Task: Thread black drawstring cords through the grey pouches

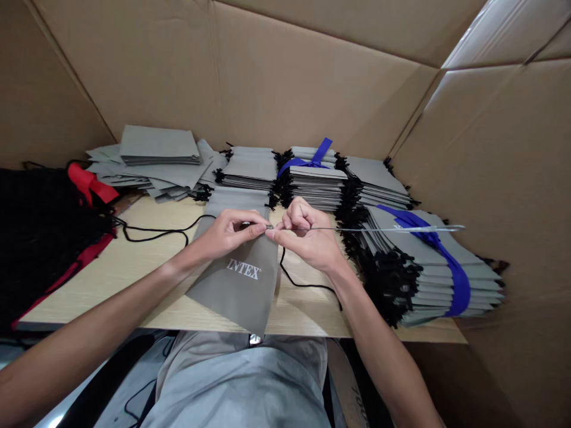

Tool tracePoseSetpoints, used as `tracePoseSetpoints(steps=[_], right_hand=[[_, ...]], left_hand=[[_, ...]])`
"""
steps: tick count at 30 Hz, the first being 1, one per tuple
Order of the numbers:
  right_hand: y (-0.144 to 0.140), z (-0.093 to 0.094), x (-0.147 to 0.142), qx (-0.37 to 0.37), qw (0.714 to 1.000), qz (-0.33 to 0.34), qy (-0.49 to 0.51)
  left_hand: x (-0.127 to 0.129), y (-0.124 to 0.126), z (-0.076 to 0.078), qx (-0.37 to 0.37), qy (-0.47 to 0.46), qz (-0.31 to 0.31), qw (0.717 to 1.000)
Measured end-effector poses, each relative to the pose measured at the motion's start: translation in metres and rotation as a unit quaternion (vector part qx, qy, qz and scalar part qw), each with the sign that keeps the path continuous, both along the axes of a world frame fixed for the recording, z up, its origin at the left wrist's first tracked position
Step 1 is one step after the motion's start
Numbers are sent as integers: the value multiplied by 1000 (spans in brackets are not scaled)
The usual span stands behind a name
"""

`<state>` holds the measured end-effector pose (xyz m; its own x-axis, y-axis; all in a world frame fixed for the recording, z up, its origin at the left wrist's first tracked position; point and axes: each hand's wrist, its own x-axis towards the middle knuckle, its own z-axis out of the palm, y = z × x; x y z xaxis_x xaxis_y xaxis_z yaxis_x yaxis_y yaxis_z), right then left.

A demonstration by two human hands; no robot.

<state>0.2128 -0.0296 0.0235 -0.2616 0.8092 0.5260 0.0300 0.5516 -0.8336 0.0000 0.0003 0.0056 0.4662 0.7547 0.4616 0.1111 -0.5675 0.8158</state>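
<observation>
One word, INTEX, marks the grey pouch both hands pinch.

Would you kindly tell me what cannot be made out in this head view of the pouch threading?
- Where the thin metal rod meets the grey pouch: hidden behind the fingers of the left hand and right hand.
- The black cord's far end: lost in the black pile at left.
- Printing on the stacked pouches: covered by the blue strap.
</observation>
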Motion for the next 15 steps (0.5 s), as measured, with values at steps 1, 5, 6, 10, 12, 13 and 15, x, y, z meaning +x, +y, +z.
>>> tracePoseSetpoints(steps=[1,5,6,10,12,13,15], right_hand=[[0,0,0,-1,1000,-3,5],[0,1,2,5,1000,-30,6],[0,1,2,9,999,-33,5],[-1,1,2,34,998,-44,-5],[-1,1,2,34,998,-51,-13],[-1,1,2,32,998,-55,-17],[-1,1,2,30,997,-62,-21]], left_hand=[[0,0,1,-3,-1,5,1000],[0,-1,1,4,-7,24,1000],[0,-1,1,6,-9,26,1000],[0,0,-2,12,-13,36,999],[0,1,-5,15,-15,40,999],[0,1,-6,18,-16,42,999],[1,2,-7,28,-19,48,998]])
